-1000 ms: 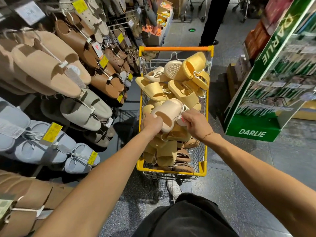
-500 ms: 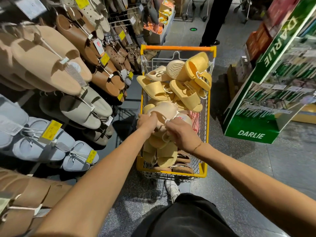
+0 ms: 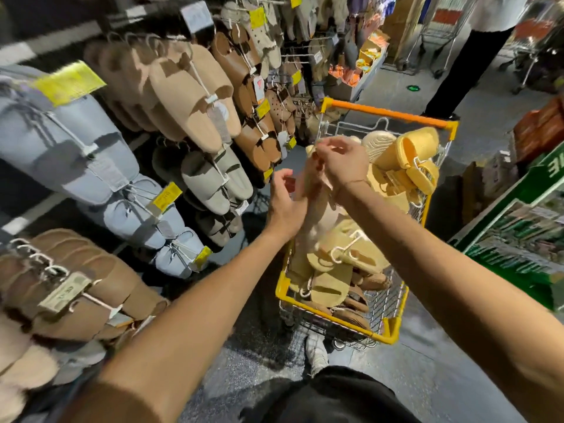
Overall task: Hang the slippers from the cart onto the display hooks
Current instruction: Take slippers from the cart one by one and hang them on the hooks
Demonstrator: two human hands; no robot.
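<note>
Since a second before, I had lifted the beige slipper pair [image 3: 317, 206] up out of the heap, and both my hands had risen with it from low in the cart [image 3: 338, 323] to above its left rim. My view had also swung toward the display wall [image 3: 171, 96] left of the cart.

My right hand [image 3: 341, 161] was highest, over the middle of the cart, its thumb and forefinger pinched on something small at the top of the pair; blur hid whether that was a hook or a tag. My left hand [image 3: 287, 206] sat just beside it, over the cart's left edge, fingers loosely curled against the side of the pair. Whether it truly gripped or only steadied, I could not tell.

The pair hung down between my hands, its lower end near the pile still in the cart. That pile held yellow slippers [image 3: 409, 160] toward the far end by the orange handle [image 3: 387, 112], and tan and brown ones [image 3: 332, 285] at the near end, some on white plastic hangers [image 3: 345, 248].

Left of the cart, the wall carried rows of hanging slippers: tan ones [image 3: 189, 99] high up, pale blue ones [image 3: 76, 148] farther left, grey ones [image 3: 213, 178] nearest the cart, many with yellow tags [image 3: 167, 195]. Right of the cart stood a green display stand [image 3: 518, 233]. Beyond the handle, another person's dark trouser legs [image 3: 457, 77] showed.
</note>
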